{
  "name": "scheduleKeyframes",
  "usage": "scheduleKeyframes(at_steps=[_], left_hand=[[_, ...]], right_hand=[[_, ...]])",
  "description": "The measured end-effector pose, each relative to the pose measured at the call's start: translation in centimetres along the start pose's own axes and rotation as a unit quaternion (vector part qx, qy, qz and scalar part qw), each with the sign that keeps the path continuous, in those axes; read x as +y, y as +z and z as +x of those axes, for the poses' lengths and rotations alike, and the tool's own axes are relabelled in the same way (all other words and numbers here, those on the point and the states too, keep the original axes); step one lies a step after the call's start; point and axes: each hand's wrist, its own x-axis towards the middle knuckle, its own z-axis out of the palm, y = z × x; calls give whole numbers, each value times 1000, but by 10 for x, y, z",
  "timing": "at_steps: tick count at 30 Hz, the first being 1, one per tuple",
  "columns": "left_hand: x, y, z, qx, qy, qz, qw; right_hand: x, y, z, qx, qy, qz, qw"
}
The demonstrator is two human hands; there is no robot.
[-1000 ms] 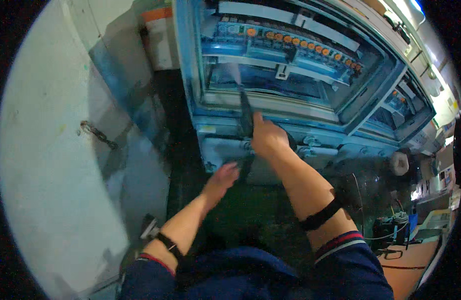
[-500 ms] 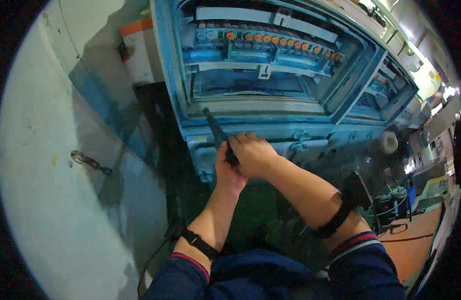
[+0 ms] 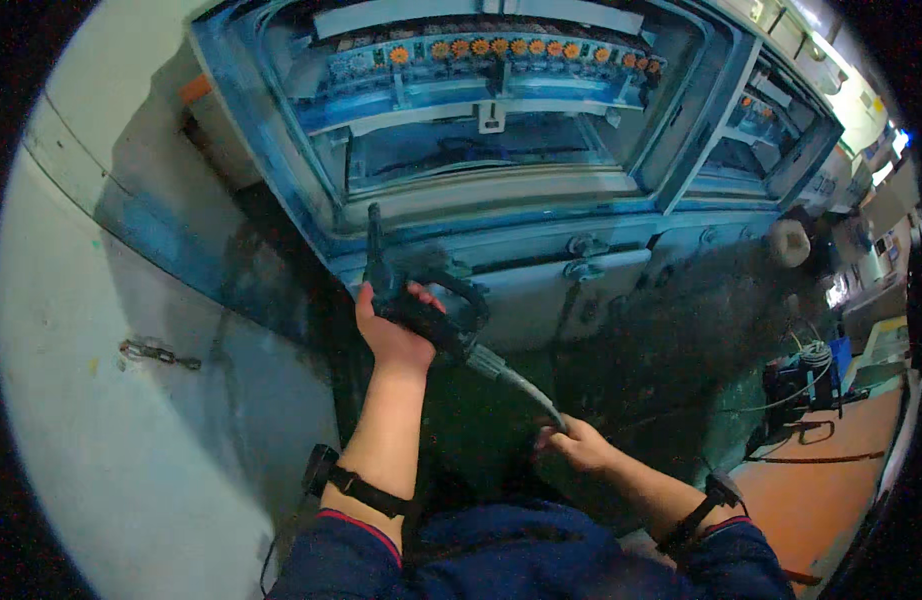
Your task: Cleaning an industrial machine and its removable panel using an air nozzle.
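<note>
Spray gun [image 3: 389, 284], hose [image 3: 526, 388]: handling step.
Our left hand [image 3: 396, 337] clasped gun, right hand [image 3: 579, 443] hose; next move seemingly needed slack.

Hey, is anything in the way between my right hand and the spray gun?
Nothing visible blocks it. Your right hand holds the grey hose, which runs up and leftward to the rear of the black spray gun in your left hand.
</note>
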Motion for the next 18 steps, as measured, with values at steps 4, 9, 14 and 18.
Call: scheduleKeyframes(at_steps=[4, 9, 14, 18], left_hand=[[-39, 83, -39, 224, 6, 13, 975], [-66, 20, -6, 121, 52, 91, 987], [-70, 31, -1, 137, 99, 131, 977], [-56, 28, 12, 149, 126, 163, 967]], right_hand=[[0, -29, -6, 111, -47, -88, 989], [-23, -75, -22, 17, 40, -174, 984], [-18, -107, -54, -13, -32, -174, 984], [61, -151, -82, -29, -67, -230, 970]])
